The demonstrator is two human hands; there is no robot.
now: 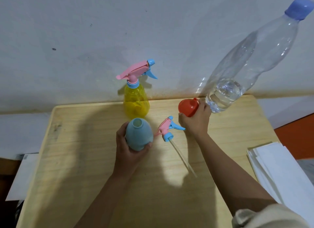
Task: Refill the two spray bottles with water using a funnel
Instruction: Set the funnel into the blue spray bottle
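My left hand (126, 150) grips a pale blue spray bottle (138, 134) that stands on the wooden table (81, 151) with its neck uncovered. Its pink and blue spray head (167, 128) lies on the table just to the right, the dip tube trailing toward me. My right hand (195, 121) holds the orange funnel (188, 107) near the table's back edge. A yellow spray bottle (136, 100) with its pink spray head screwed on stands behind the blue one. A tall clear water bottle (246, 63) with a blue cap stands at the back right, with water low in it.
A white wall (102, 32) rises directly behind the table. A stack of white paper or cloth (280, 168) lies off the table's right edge. Another white sheet (22, 175) sits lower at the left.
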